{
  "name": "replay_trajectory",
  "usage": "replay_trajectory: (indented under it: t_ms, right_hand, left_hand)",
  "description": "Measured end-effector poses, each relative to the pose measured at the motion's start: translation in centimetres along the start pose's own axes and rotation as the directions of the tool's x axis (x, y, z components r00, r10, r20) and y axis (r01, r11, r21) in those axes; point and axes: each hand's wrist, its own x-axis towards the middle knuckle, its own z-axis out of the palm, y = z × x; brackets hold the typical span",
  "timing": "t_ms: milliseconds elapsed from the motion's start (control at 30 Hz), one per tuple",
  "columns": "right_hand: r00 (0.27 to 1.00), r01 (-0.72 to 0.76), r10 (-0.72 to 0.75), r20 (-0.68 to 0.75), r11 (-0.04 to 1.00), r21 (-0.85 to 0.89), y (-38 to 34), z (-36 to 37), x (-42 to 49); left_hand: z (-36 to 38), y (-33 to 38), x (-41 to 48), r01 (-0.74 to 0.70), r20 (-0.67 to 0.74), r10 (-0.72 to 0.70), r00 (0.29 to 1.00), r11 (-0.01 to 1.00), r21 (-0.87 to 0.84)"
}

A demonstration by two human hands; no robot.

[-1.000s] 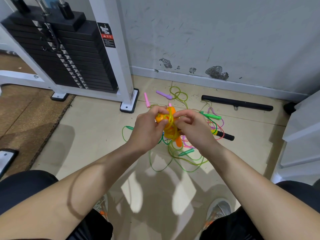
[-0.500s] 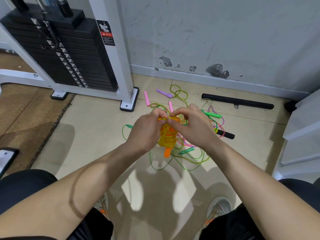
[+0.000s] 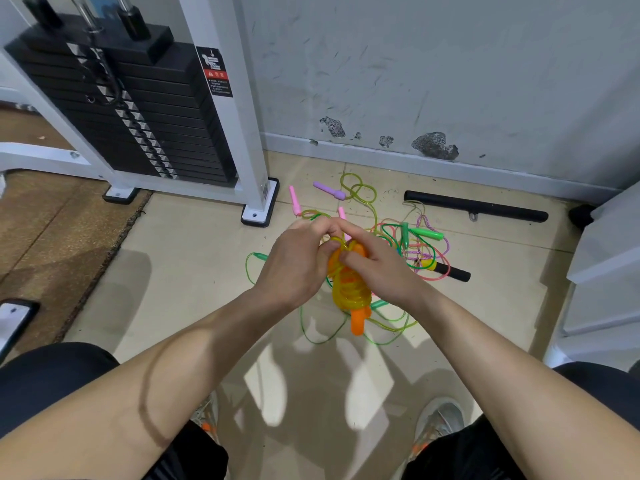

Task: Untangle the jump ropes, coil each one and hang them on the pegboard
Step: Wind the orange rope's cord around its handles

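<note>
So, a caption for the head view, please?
Left hand and right hand grip a coiled orange jump rope above tangled ropes on the floor.

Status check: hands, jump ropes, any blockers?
Left hand and right hand both pinching the orange jump rope, coiled, off the floor. Green-handled rope and others lie tangled below. Pegboard not in view.

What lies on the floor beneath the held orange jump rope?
Green rope loops and a green handle; the orange jump rope, left hand and right hand cover the tangle's middle.
</note>
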Motion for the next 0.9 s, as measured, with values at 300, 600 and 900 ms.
replay_trajectory:
  t_ms: [300,600,900]
  right_hand:
    - [0.998,0.057,-0.058,-0.004,0.994,-0.098,-0.3,0.5,-0.1]
    - [0.968,-0.198,0.174,0.181,0.973,0.122,-2.2,-0.7,-0.3]
    - [0.995,-0.095,0.099,0.021,0.986,-0.135,-1.1,1.1,-0.4]
  left_hand:
    - [-0.7,0.7,0.6,0.049,-0.028,-0.049,0.998,0.999,-0.001]
    - [-0.2,1.0,0.6,-0.018,-0.07,0.017,0.997,1.0,-0.01]
    - [-0.4,1.1,0.9,-0.018,-0.052,0.018,0.998,1.0,0.001]
